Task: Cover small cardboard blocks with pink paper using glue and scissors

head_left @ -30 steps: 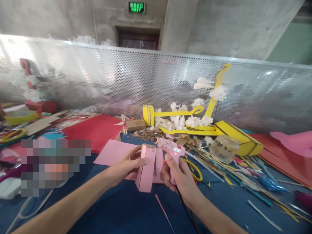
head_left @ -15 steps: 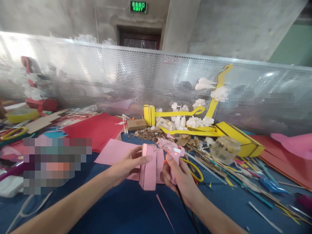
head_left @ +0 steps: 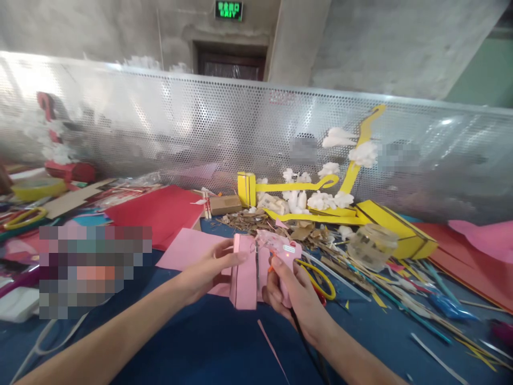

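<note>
My left hand grips a folded pink paper box by its left side, holding it upright above the blue table. My right hand is wrapped round a pink hot glue gun with a lit red lamp. Its nozzle points at the top right of the box, at the gap between the box and a pink flap. A black cord runs from the gun along my right forearm.
A flat pink sheet and a red sheet lie behind the box. A yellow paper model with white cotton tufts, a glass jar, yellow-handled scissors and several sticks and scraps lie right. A perforated metal screen closes the back.
The pink box has shifted slightly right and closer to the glue gun, whose nozzle now sits nearer the box's top edge. Both hands keep their grips.
</note>
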The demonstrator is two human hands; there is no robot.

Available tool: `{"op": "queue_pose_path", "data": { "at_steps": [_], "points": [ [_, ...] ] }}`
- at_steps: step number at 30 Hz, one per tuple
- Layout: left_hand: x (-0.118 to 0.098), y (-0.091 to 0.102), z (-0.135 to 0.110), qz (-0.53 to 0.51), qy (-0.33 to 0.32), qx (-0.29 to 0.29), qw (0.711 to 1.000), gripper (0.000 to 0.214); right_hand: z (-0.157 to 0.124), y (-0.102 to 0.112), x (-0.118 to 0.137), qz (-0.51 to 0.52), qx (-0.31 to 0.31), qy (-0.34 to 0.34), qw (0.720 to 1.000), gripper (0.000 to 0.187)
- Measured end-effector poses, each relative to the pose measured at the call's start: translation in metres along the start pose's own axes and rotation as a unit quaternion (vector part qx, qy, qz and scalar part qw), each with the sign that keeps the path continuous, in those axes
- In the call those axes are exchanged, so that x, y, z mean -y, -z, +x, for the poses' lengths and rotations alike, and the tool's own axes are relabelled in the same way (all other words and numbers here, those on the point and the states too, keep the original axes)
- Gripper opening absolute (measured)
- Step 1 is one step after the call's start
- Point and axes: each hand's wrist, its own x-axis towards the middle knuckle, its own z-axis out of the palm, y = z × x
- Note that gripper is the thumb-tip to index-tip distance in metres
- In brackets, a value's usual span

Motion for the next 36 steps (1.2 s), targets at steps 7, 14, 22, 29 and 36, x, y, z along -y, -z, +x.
{"op": "queue_pose_path", "data": {
  "at_steps": [7, 14, 22, 29, 36],
  "points": [
    [0.0011, -0.0008, 0.0012, -0.002, -0.023, 0.022, 1.0, 0.059, 0.0017, -0.0011, -0.0008, -0.005, -0.021, 0.003, 1.0, 0.06],
    [-0.0007, 0.0001, 0.0023, -0.014, -0.01, -0.002, 1.0, 0.06, -0.0002, 0.0013, 0.0016, -0.009, 0.001, -0.002, 1.0, 0.062],
    [0.0009, 0.0019, 0.0029, -0.011, -0.019, -0.018, 1.0, 0.062, 0.0001, -0.0015, 0.0008, -0.008, -0.039, -0.006, 0.999, 0.06],
    [-0.0029, 0.001, 0.0018, -0.02, -0.003, -0.024, 1.0, 0.053, -0.0016, -0.0016, 0.0042, 0.008, 0.009, -0.008, 1.0, 0.067],
    [-0.0035, 0.0004, 0.0025, -0.021, -0.018, -0.026, 0.999, 0.055, 0.0, -0.0027, -0.0019, 0.008, -0.012, -0.008, 1.0, 0.063]
  ]
}}
